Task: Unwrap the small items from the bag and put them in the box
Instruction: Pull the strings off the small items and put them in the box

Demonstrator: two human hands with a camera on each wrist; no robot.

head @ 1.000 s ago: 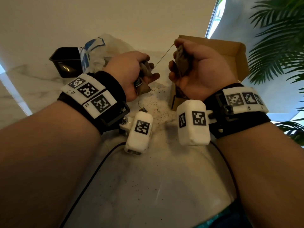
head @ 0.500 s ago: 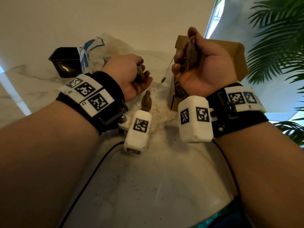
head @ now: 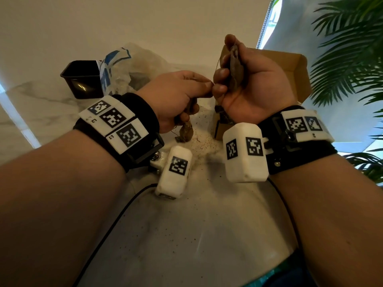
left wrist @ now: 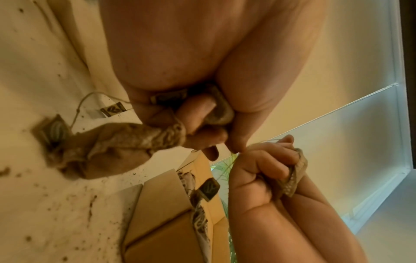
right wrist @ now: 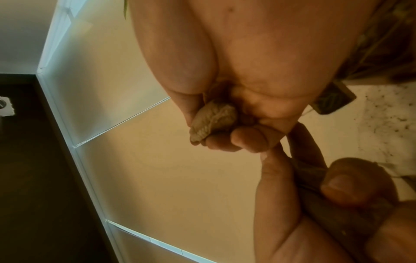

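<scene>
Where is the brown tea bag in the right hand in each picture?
Head view: the tea bag stands upright in the right hand, upper middle, in front of the cardboard box.
Left wrist view: lower right, its edge sticks out of the right fist.
Right wrist view: centre, its crumpled end peeks out below the palm.
Shared landmark: the cardboard box, seen in the head and left wrist views.

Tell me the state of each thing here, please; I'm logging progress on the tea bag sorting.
Left hand: grips a bunch of tea bags.
Right hand: holds one tea bag upright.
Tea bag in the right hand: crumpled, string trailing toward the left hand.
Tea bags in the left hand: crumpled, one hanging down to the table.
Cardboard box: open.
Plastic bag: open, crumpled.
Black container: upright.
Table: sprinkled with loose tea.
</scene>
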